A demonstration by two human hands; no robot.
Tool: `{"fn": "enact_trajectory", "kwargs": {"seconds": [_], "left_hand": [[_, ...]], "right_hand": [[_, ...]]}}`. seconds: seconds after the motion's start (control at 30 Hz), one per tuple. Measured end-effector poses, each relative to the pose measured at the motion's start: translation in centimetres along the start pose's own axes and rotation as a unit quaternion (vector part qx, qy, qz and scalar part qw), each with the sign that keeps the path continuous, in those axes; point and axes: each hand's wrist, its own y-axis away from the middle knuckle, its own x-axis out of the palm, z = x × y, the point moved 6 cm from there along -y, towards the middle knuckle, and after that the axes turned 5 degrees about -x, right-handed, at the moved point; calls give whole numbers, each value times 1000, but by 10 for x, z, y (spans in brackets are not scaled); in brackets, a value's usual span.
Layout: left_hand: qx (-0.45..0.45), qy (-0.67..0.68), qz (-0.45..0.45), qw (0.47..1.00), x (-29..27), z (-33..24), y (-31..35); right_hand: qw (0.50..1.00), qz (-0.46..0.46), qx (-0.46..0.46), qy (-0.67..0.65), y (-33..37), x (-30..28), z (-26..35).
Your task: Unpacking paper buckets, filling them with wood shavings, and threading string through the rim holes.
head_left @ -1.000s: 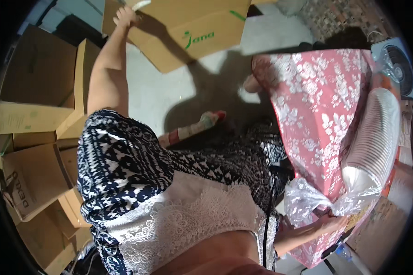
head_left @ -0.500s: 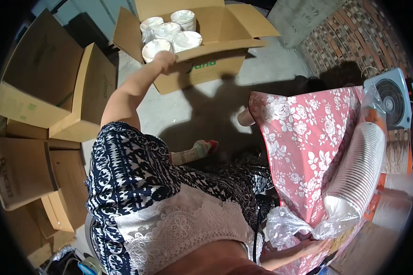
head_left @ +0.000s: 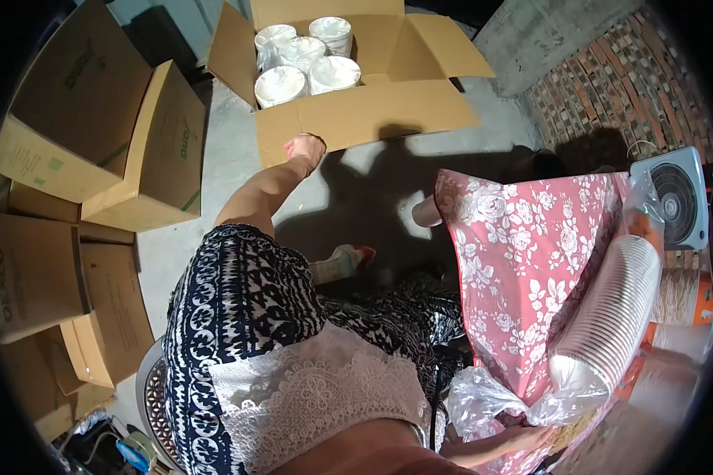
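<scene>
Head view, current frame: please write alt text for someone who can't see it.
A person's left hand is at the front flap of an open cardboard box with five stacks of white containers inside. The right hand is by the plastic-wrapped end of a long white stack on a pink floral cloth.

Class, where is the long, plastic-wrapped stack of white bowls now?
In the head view, the stack lies at right on the pink, white-flowered tablecloth, between the square blue fan and the right hand.

Matt cardboard box [head_left: 364, 117], ridged white stack [head_left: 610, 293] in glossy, crinkled clear plastic wrap [head_left: 477, 400]; smooth floral table cover [head_left: 515, 261], rough brick wall [head_left: 626, 79], matt concrete floor [head_left: 231, 150]
</scene>
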Motion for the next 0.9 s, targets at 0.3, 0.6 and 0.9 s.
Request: {"fn": "enact_trajectory", "kwargs": {"seconds": [0.3, 0.6, 0.9], "left_hand": [[88, 23, 84, 992, -29, 8, 23], [190, 48, 113, 974, -83, 1, 81], [318, 7, 94, 943, -88, 1, 110]], "right_hand": [[979, -29, 120, -165, -1, 5, 12], [976, -23, 117, -184, 5, -21, 24], [989, -6, 104, -104, 2, -31, 59]]}}
